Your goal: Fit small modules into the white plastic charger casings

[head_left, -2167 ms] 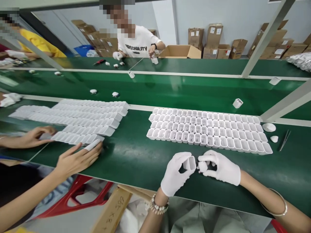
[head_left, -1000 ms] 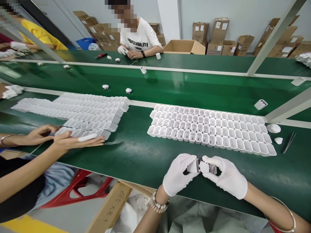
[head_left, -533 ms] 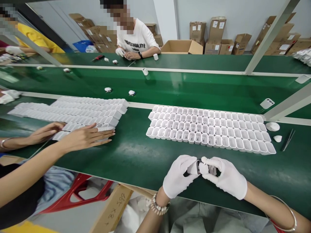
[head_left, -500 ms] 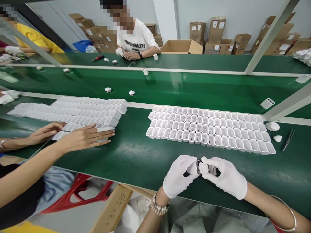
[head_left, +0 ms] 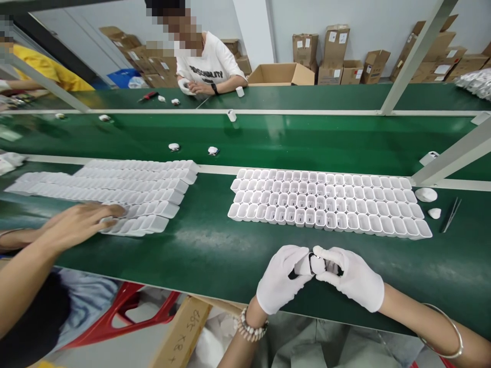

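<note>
My gloved left hand [head_left: 283, 280] grips a small white plastic housing [head_left: 302, 266] just above the front of the green bench. From the other side, my gloved right hand [head_left: 355, 280] pinches a white rounded part [head_left: 317, 264] with dark and greyish pieces around it. The two pieces meet end to end between my fingertips; whether they are joined I cannot tell. Beyond my hands stand rows of open white cups [head_left: 330, 202], some with a dark slot in the bottom. Right of these rows lie a white rounded cap [head_left: 425, 194], a smaller white piece [head_left: 434, 213] and tweezers [head_left: 451, 215].
At left, a co-worker's hand [head_left: 82, 220] touches further rows of white cups [head_left: 134, 176]. Across the green conveyor belt [head_left: 268, 135], carrying several small white parts, sits another person in a white shirt [head_left: 209, 64]. A slanted metal post [head_left: 454, 153] rises at right.
The co-worker's hands at left have drawn back leftward along the cups, baring the nearest row's right end. Parts on the belt have shifted slightly rightward. My hands hold nearly the same pose.
</note>
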Demonstrator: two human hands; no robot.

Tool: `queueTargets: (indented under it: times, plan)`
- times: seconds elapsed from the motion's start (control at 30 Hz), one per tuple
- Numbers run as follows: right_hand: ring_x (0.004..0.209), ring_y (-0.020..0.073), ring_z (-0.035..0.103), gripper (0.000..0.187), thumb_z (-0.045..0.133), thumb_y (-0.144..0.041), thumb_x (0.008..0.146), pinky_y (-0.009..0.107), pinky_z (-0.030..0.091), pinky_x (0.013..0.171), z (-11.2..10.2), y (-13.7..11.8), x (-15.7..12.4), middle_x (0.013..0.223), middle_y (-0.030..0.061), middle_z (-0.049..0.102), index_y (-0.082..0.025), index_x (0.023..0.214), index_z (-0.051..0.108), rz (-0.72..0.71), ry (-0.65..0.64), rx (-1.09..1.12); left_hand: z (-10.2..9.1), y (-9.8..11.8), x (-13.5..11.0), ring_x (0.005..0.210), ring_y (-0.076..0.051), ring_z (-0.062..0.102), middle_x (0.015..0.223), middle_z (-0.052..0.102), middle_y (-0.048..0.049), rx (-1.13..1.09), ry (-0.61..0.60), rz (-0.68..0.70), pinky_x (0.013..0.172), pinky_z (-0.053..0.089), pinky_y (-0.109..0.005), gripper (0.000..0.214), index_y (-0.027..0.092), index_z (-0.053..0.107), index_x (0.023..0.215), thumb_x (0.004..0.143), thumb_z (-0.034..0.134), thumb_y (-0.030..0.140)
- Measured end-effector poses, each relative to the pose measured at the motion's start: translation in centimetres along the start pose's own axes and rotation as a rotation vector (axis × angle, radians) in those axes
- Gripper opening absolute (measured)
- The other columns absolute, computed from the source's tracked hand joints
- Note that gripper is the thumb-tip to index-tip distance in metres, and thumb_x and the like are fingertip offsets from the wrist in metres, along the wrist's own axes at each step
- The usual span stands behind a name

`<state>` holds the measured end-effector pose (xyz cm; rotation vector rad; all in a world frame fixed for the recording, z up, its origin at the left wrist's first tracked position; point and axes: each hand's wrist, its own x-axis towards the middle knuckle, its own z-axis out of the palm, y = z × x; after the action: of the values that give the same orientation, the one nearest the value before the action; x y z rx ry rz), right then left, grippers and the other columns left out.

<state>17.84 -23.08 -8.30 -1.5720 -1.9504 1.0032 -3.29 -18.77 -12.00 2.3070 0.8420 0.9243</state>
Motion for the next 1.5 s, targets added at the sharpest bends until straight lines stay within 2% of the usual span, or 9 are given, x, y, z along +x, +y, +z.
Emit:
queueTargets:
  times: [0.13, 0.23, 0.53, 0.73, 0.9, 1.0, 1.13, 1.33, 1.5]
  plan:
    - [0.071, 0.0159, 0.064, 0.061, 0.075, -0.025, 0.08, 0.031, 0.056, 0.071, 0.7, 1.0, -0.1, 0.085, -0.0003, 0.069, -0.023, 0.136, 0.05, -0.06, 0.108, 0.085, -0.1, 0.4, 0.1, 0.101, -0.023, 0.062, 0.111, 0.066, -0.0087, -0.016, 0.041, -0.049, 0.087, 0.056, -0.04, 0.052, 0.023, 0.051, 0.126, 0.078, 0.074, 0.02]
    - [0.075, 0.0165, 0.066, 0.048, 0.071, -0.037, 0.085, 0.032, 0.055, 0.072, 0.9, 1.6, -0.2, 0.09, 0.0012, 0.071, -0.024, 0.128, 0.054, -0.166, 0.178, 0.022, -0.1, 0.6, 0.2, 0.1, -0.022, 0.063, 0.11, 0.066, -0.0081, -0.03, 0.06, -0.082, 0.087, 0.056, -0.039, 0.05, 0.023, 0.053, 0.123, 0.078, 0.075, 0.021]
    - [0.071, 0.0209, 0.063, 0.038, 0.067, -0.049, 0.085, 0.033, 0.048, 0.065, 0.8, 0.2, 0.0, 0.09, 0.007, 0.072, -0.021, 0.111, 0.067, -0.217, 0.066, -0.237, 0.1, 0.9, 0.2, 0.096, -0.021, 0.065, 0.108, 0.066, -0.0079, -0.057, 0.108, -0.084, 0.084, 0.057, -0.036, 0.048, 0.023, 0.055, 0.121, 0.077, 0.075, 0.022]
    - [0.078, 0.0235, 0.065, 0.053, 0.067, -0.037, 0.085, 0.037, 0.05, 0.071, 1.8, 0.2, -0.2, 0.099, 0.0097, 0.071, -0.019, 0.132, 0.052, -0.182, 0.049, -0.16, 0.4, 0.8, -0.1, 0.099, -0.023, 0.064, 0.111, 0.064, -0.0095, -0.052, 0.08, -0.084, 0.085, 0.058, -0.039, 0.052, 0.024, 0.05, 0.127, 0.08, 0.072, 0.025]
    - [0.066, 0.0153, 0.058, 0.013, 0.058, -0.029, 0.088, 0.032, 0.051, 0.078, 1.3, -0.8, 0.0, 0.073, -0.0012, 0.062, -0.019, 0.096, 0.057, -0.046, 0.116, 0.06, 1.2, 0.3, -0.4, 0.119, -0.026, 0.057, 0.128, 0.054, -0.0176, -0.007, -0.012, 0.1, 0.094, 0.056, -0.042, 0.063, 0.021, 0.033, 0.143, 0.089, 0.063, 0.027]
    - [0.063, 0.012, 0.05, 0.011, 0.053, -0.025, 0.089, 0.025, 0.048, 0.067, 0.7, -1.7, 0.0, 0.07, -0.0032, 0.055, -0.021, 0.079, 0.05, -0.05, 0.033, 0.139, 1.7, -0.1, -0.7, 0.124, -0.029, 0.054, 0.132, 0.052, -0.0198, 0.043, -0.015, 0.082, 0.096, 0.055, -0.045, 0.066, 0.02, 0.028, 0.145, 0.089, 0.061, 0.029]
    - [0.063, 0.0121, 0.047, 0.005, 0.055, -0.022, 0.082, 0.027, 0.042, 0.064, 0.5, -1.9, -0.1, 0.071, -0.0028, 0.054, -0.021, 0.08, 0.051, -0.151, -0.073, 0.098, 2.1, 0.0, -1.0, 0.114, -0.031, 0.062, 0.126, 0.059, -0.0205, 0.111, -0.04, 0.129, 0.091, 0.057, -0.044, 0.078, 0.016, 0.024, 0.146, 0.085, 0.065, 0.041]
    - [0.065, 0.0146, 0.054, 0.016, 0.057, -0.02, 0.077, 0.028, 0.043, 0.065, 1.0, -1.3, -0.2, 0.075, -0.0007, 0.061, -0.021, 0.093, 0.057, -0.186, -0.134, 0.073, 1.2, 1.8, 0.3, 0.072, -0.02, 0.067, 0.082, 0.067, -0.0051, 0.155, -0.077, 0.068, 0.066, 0.057, -0.033, 0.015, 0.021, 0.055, 0.096, 0.083, 0.06, 0.028]
    - [0.069, 0.0168, 0.059, 0.026, 0.06, -0.023, 0.077, 0.029, 0.046, 0.068, 1.3, -1.1, -0.4, 0.083, 0.0025, 0.067, -0.021, 0.103, 0.058, -0.235, -0.156, 0.039, 0.5, 2.3, 0.8, 0.061, -0.02, 0.06, 0.069, 0.061, -0.004, 0.205, -0.079, 0.113, 0.057, 0.051, -0.033, 0.007, 0.021, 0.053, 0.082, 0.077, 0.056, 0.024]
